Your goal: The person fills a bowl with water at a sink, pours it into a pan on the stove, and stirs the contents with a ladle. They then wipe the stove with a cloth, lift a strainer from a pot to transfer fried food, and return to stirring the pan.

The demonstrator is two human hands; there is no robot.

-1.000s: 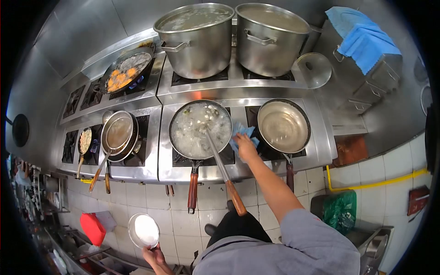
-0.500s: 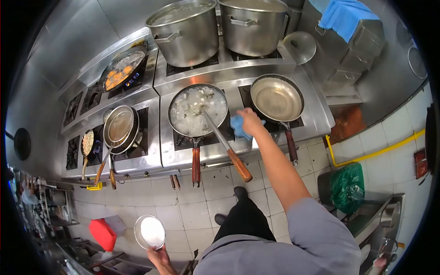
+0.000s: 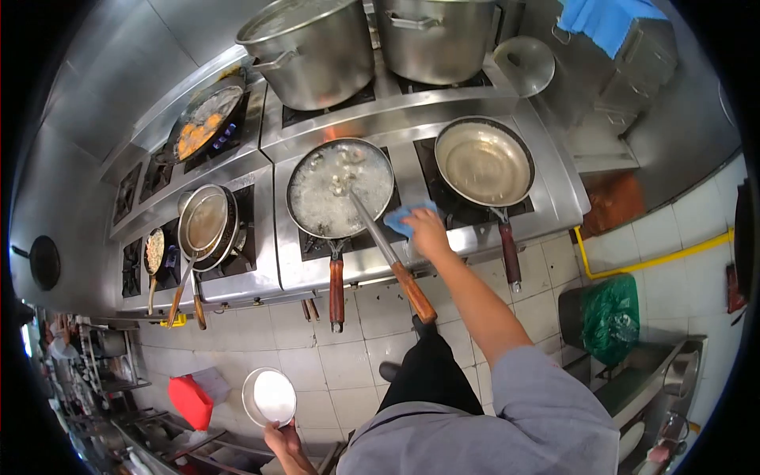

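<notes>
My right hand (image 3: 425, 230) holds a blue cloth (image 3: 408, 216) against the steel stove top, between two pans. Left of it a pan of bubbling liquid (image 3: 317, 198) sits on a burner, with a wooden-handled ladle (image 3: 372, 226) resting in it. To its right stands a wide pan (image 3: 485, 162) with a little clear liquid. Low in the view, my left hand (image 3: 285, 438) grips the rim of a round metal bowl (image 3: 252, 405) with white contents.
Two large pots (image 3: 317, 63) stand at the back. A wok (image 3: 198, 127) with orange pieces is over a flame at the back left. A strainer (image 3: 207, 218) rests on a pan. A green-bagged bin (image 3: 609, 321) stands at the right.
My right hand has moved slightly left and down with the blue cloth, closer to the bubbling pan. The bowl in my left hand shows slightly farther right. The whole view has shifted a little.
</notes>
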